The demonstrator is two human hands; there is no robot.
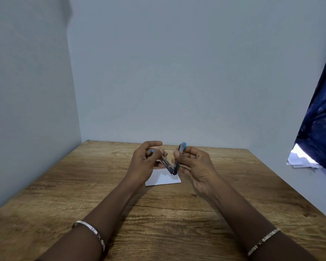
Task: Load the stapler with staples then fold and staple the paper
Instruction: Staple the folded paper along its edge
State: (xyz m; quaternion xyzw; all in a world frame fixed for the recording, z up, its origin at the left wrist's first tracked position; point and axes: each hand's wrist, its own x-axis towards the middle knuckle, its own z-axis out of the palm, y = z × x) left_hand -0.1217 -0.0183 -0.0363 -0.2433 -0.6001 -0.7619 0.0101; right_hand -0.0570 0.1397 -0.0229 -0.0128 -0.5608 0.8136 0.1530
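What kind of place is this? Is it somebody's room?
Probably a desk corner in a home or small office: a wooden table set against plain bluish walls, a dark curtain at the right, and a stapler held open over white paper.

Blue-and-silver stapler [172, 162], white paper [163, 178], brown wood-grain table [102, 185], dark blue curtain [320, 119]
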